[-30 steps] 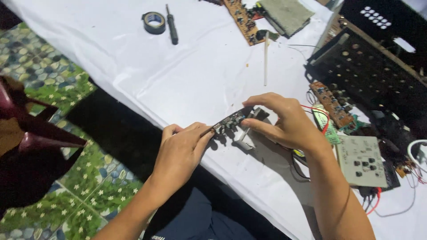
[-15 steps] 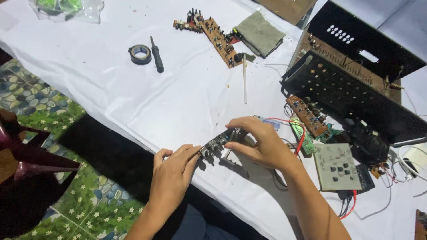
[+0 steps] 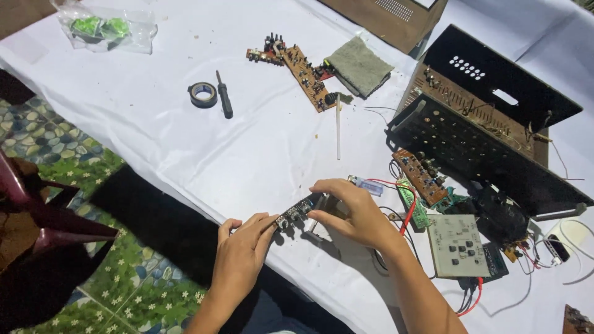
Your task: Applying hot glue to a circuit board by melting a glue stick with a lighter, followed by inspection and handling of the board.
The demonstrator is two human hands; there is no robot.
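A narrow dark circuit board with small knobs along it is held just above the near edge of the white-covered table. My left hand pinches its near-left end with thumb and fingertips. My right hand grips its far-right end from above, fingers curled over it. Red wires run from under my right hand toward other boards at the right.
A long brown circuit board, a grey cloth, black tape roll and screwdriver lie farther back. A black perforated metal chassis, green and white boards and cables sit at right. A plastic bag lies far left.
The view has tilted up and pulled back, showing more of the table. Both hands keep hold of the small board near the table edge, with only slight shifts.
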